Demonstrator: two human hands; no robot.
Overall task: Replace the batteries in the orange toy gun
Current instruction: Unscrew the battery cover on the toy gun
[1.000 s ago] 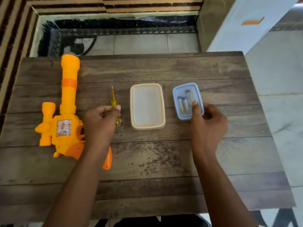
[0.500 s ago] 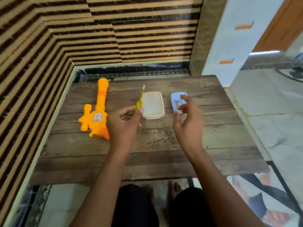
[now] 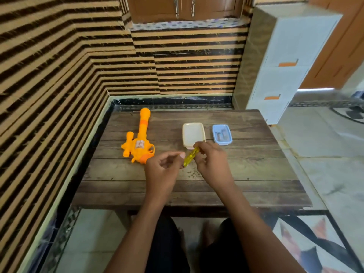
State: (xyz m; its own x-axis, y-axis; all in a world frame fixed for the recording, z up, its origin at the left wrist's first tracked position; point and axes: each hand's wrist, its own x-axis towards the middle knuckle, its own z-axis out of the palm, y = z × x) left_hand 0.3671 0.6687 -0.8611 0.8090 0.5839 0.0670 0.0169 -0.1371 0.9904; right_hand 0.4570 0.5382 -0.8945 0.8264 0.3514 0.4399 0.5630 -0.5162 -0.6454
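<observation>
- Right hand [image 3: 213, 164]: fingers [image 3: 202, 147] curled round the upper end of the yellow screwdriver [image 3: 189, 157], held above the desk [image 3: 246, 174].
- Left hand [image 3: 163, 170]: thumb tip against the screwdriver's lower part, fingers curled; whether it grips, I cannot tell.
- Just beyond the right fingers: a cream tub [image 3: 194, 124], and right of it a blue tub [image 3: 221, 143] holding batteries [image 3: 223, 133].
- Orange toy gun [image 3: 140, 142]: lying beyond-left of the left hand, near the desk's left edge by the striped wall [image 3: 59, 95].
- Bare planks run from the hands to the near edge.

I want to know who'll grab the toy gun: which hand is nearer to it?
Left. The left hand is just right of the orange toy gun; the right hand is farther right, holding the yellow screwdriver.
</observation>
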